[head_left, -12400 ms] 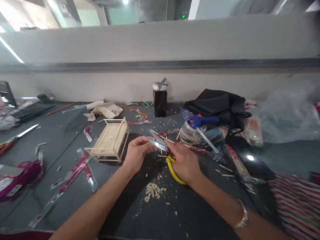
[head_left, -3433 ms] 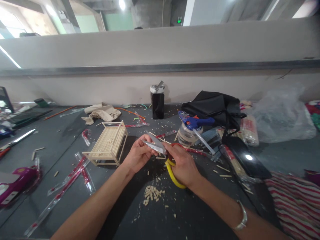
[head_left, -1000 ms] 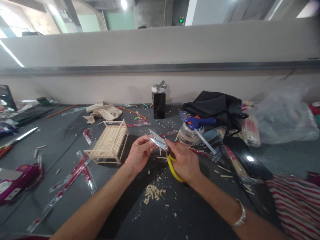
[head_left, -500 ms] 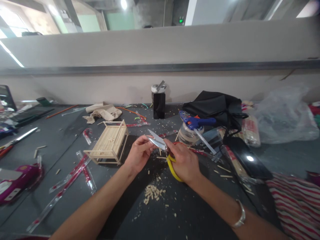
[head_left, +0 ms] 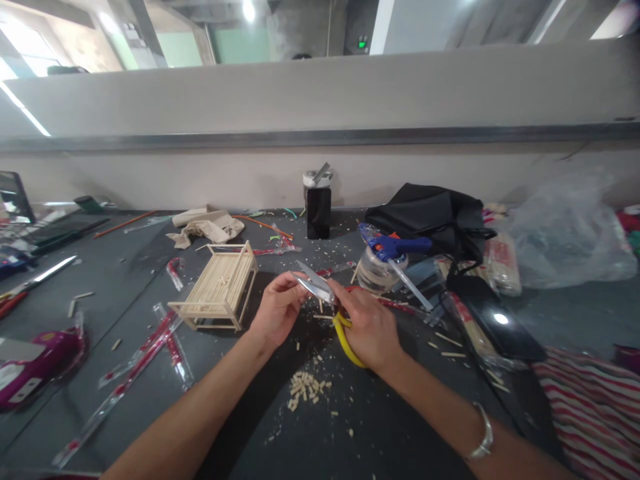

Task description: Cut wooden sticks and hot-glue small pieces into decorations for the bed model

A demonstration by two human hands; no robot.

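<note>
Scissors (head_left: 317, 288), frame centre: blades parted, held in the right hand (head_left: 371, 327).
On my remote feed, the right fingers are clenched around the yellow handle. I see the left hand (head_left: 277, 308) with fingertips drawn together beside the blades; I cannot tell whether they grasp a piece. I locate the offcuts (head_left: 305, 388) at lower centre, the stick model (head_left: 217, 280) left of centre, and the glue gun (head_left: 395, 247) across the jar (head_left: 375, 272), right of centre.

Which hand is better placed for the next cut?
Probably the right hand: it grips the yellow-handled scissors, blades parted. The left hand has its fingers pinched together beside the blades; what it holds, if anything, can't be made out.
</note>
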